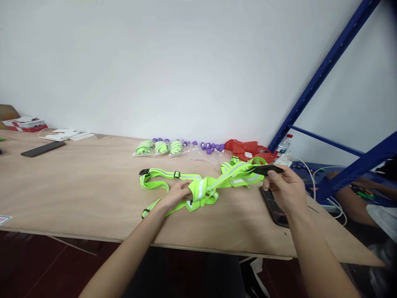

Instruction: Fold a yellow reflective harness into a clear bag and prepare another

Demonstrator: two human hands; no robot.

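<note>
As it appears to someone standing in the room, a pale wall (173, 70) rises behind the lime-green reflective straps (221, 182), to which all positions here refer. They lie on a wooden table (93, 194); to their right slants a blue metal frame (325, 74), with a co-worker's arm (344, 203) beyond its lower part.

The straps stretch between the person's two hands, long axis left to right. Both hands make contact, so neither is nearer. The left hand (175, 196) meets their left part from the near side, its fingertips tucked behind a band; whether they grip cannot be told. The right hand (287, 186) has thumb and fingers clamped on a black piece (266, 169) at the straps' right end.

Behind that end lies a red plastic bag (245, 147); just nearer, below the right hand, a phone (274, 209). Behind the left part: three clear packets (161, 147) of similar green material, then small purple pieces (211, 147).

Writing: faint digits on the phone screen, not fully legible; a label (4, 219) well to the left, too small to read.
</note>
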